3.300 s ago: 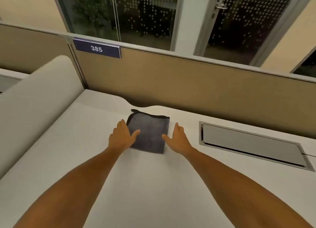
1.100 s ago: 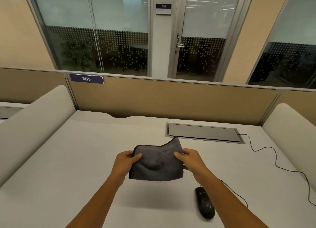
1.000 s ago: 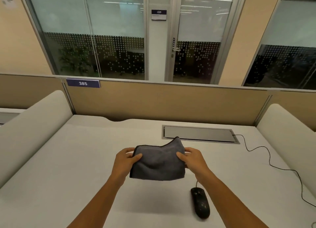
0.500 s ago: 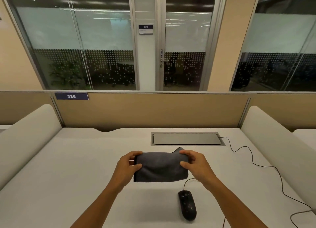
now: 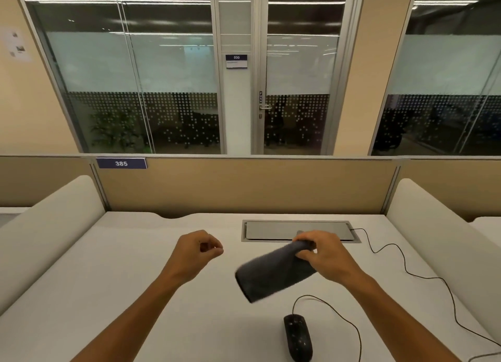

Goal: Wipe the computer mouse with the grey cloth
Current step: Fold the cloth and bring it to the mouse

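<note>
While the white desk (image 5: pixel 108 294) lay bounded by a tan partition (image 5: pixel 244 185) carrying a "385" tag (image 5: pixel 121 163), a grey cable hatch (image 5: pixel 298 231) sat at its far edge, partly hidden behind the right hand (image 5: pixel 324 254). That hand pinched the grey cloth (image 5: pixel 272 273) by one end, above the desk and apart from the black mouse (image 5: pixel 298 337) nearer the viewer. The left hand (image 5: pixel 196 250), which had gripped the cloth half a second earlier, had let go; fingers loosely curled, holding nothing.
</note>
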